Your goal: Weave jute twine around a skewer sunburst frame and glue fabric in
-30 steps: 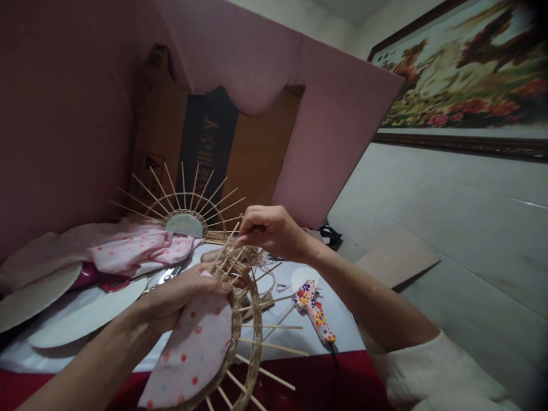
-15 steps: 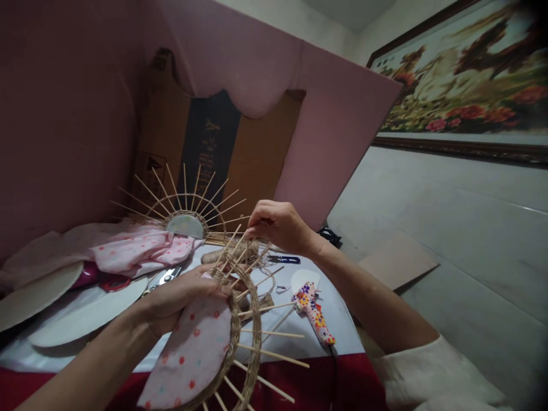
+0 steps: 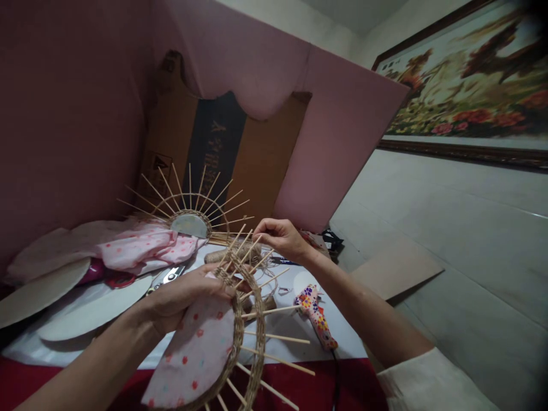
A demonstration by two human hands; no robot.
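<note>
My left hand point(image 3: 182, 297) grips a half-round piece point(image 3: 201, 348) covered in pink flowered cloth, edged with woven twine and ringed by thin wooden sticks. Its thumb presses on the woven rim near the top. My right hand point(image 3: 280, 237) is pinched shut above the top sticks, holding a thin strand of twine point(image 3: 262, 264) that runs down among them. A second, similar stick-and-twine piece point(image 3: 190, 220) stands behind on the table.
A flower-patterned glue gun point(image 3: 317, 317) lies on the white table surface point(image 3: 295, 331) to the right. Scissors point(image 3: 166, 277), crumpled pink cloth point(image 3: 141, 248) and white half-round cardboard cutouts point(image 3: 89, 308) lie at left. Pink boards and a cardboard box point(image 3: 222, 154) stand behind.
My right hand lifted the twine up and away to the right, then came down a little and pinched near the stick tips. My left hand keeps holding the piece.
</note>
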